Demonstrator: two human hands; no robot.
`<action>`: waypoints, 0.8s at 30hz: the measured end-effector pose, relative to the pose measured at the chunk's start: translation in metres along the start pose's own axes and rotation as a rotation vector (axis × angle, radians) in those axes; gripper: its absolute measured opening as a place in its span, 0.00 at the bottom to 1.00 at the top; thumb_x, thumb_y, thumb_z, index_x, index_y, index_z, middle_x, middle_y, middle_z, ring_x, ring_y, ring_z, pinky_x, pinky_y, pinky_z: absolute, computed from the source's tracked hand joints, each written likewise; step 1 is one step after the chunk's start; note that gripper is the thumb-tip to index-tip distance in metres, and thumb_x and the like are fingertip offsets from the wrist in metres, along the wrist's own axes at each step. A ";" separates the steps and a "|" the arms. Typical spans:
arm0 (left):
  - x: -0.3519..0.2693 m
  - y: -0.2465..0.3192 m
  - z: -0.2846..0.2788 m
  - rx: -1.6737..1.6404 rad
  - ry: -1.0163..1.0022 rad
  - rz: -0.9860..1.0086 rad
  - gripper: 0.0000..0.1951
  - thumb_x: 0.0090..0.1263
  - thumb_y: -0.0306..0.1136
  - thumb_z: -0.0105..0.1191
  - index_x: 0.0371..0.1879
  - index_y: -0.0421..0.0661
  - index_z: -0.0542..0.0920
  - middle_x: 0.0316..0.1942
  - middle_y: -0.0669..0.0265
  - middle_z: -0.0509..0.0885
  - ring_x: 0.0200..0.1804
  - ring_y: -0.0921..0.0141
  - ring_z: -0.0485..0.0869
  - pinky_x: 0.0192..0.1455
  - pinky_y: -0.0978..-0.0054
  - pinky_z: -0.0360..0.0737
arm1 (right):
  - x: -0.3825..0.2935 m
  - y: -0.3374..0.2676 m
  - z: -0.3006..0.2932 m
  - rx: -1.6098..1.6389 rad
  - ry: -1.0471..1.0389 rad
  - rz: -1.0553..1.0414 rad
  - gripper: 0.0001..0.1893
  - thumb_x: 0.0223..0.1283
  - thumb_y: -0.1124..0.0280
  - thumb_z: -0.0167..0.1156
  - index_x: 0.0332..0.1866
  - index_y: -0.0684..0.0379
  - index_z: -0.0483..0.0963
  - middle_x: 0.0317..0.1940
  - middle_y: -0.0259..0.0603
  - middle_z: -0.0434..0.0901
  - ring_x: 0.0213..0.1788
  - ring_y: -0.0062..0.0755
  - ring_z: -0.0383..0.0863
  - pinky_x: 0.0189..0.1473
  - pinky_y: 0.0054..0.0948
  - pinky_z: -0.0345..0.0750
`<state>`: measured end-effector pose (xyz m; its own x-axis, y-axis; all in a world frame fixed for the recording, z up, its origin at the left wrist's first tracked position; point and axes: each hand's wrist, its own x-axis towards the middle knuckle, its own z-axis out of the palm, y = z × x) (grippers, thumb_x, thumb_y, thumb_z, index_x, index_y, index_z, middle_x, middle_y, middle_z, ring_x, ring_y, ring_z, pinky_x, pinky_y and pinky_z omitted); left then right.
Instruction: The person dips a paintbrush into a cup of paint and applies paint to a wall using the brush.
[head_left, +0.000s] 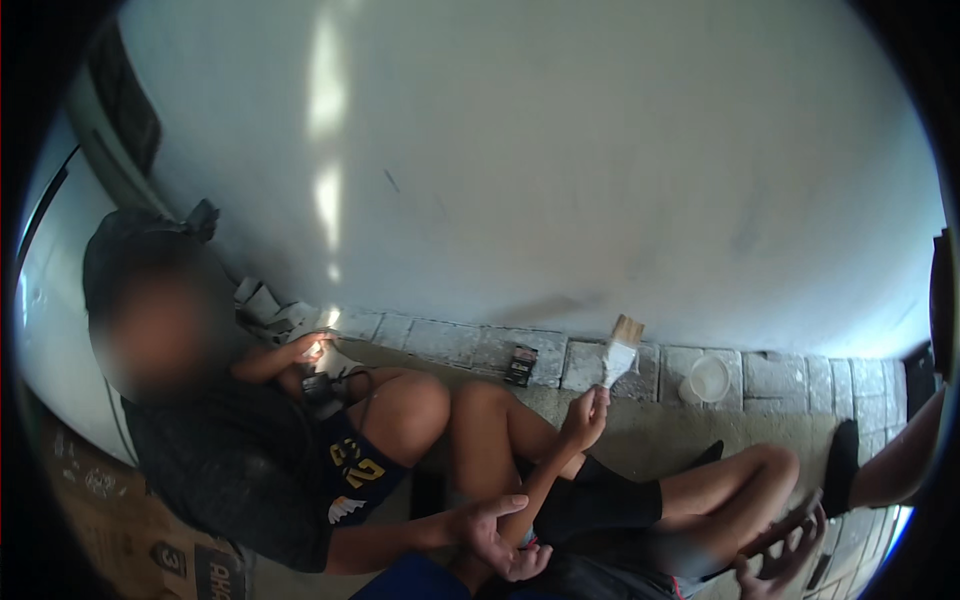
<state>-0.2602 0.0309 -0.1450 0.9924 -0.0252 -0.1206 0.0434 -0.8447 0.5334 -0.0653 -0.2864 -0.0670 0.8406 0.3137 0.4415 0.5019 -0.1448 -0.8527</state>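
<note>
My left hand is raised in front of the wall, shut on the handle of a flat paintbrush. Its pale bristles point up, and its ferrule is smeared white. My right hand is low at the right, partly cut off by the lower rim; its fingers are spread, and I see nothing in it. To the right of the brush, a white plastic cup stands on the block ledge. A small black packet with writing is on the ledge to the left.
A painted wall rises ahead above a ledge of grey blocks. A co-worker sits close at left, one hand near my left forearm. Rubble lies behind them. Printed cardboard and another person's shoe flank us.
</note>
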 end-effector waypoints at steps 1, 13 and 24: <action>-0.002 0.010 -0.001 0.083 -0.024 0.033 0.33 0.66 0.59 0.44 0.59 0.48 0.54 0.53 0.60 0.61 0.52 0.66 0.66 0.52 0.66 0.66 | 0.012 -0.012 0.024 0.070 -0.099 -0.052 0.36 0.51 0.61 0.74 0.64 0.64 0.67 0.54 0.49 0.78 0.55 0.39 0.79 0.55 0.34 0.77; -0.029 0.024 0.000 -0.430 -0.044 0.001 0.55 0.59 0.75 0.46 0.76 0.47 0.45 0.73 0.51 0.58 0.71 0.58 0.66 0.69 0.59 0.67 | 0.036 -0.087 0.183 0.890 -0.760 0.309 0.62 0.23 0.75 0.82 0.70 0.57 0.47 0.55 0.43 0.64 0.59 0.37 0.72 0.53 0.39 0.80; 0.168 -0.098 0.058 -0.722 0.877 -0.228 0.17 0.76 0.46 0.42 0.38 0.42 0.69 0.27 0.66 0.68 0.30 0.72 0.68 0.34 0.70 0.68 | 0.035 -0.117 0.280 0.681 -0.755 0.087 0.58 0.34 0.65 0.82 0.70 0.63 0.47 0.51 0.52 0.72 0.51 0.42 0.81 0.52 0.36 0.81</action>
<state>-0.1041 0.0785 -0.2662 0.6796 0.7070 0.1955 0.0069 -0.2727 0.9621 -0.1517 0.0048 -0.0298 0.4025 0.8715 0.2802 0.0251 0.2955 -0.9550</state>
